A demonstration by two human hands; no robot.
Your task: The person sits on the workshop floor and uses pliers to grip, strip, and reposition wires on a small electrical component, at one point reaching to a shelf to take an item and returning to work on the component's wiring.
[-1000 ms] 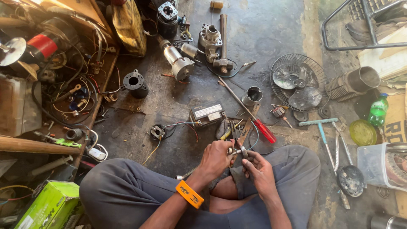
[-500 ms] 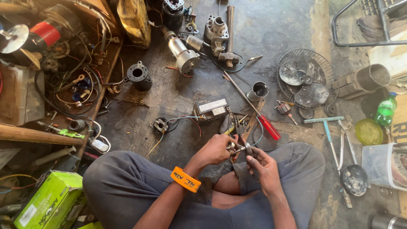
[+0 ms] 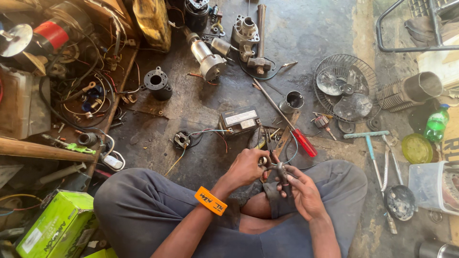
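I am sitting cross-legged on the concrete floor (image 3: 311, 38), and both hands meet just above my lap, so the work stays propped over my knees and close under the camera. My right hand (image 3: 302, 190) cups a small dark metal part (image 3: 281, 172) from below, fingers curled up around it; that grip is clamped on the part and steadies it. My left hand (image 3: 246, 167), with an orange wristband (image 3: 210, 200) on the wrist, comes in from the other side with its fingers pinched together on the same part, or on a small tool set against it; I cannot tell which, as the fingers cover the spot. Both wrists bend inward and the forearms converge, elbows out over the grey trousers. Just beyond the grip lies a pair of pliers (image 3: 267, 141) and a red-handled screwdriver (image 3: 287, 122), near enough to reach without shifting. A little further off sits a small black box with a pale label (image 3: 239, 122), its thin wires trailing to a little round component (image 3: 181, 140) off to the left. Further still stand a small metal cup (image 3: 291, 101), a black flanged ring (image 3: 157, 83) and a wire fan guard (image 3: 346, 88) out to the right. Farthest away lie motor housings (image 3: 208, 59).
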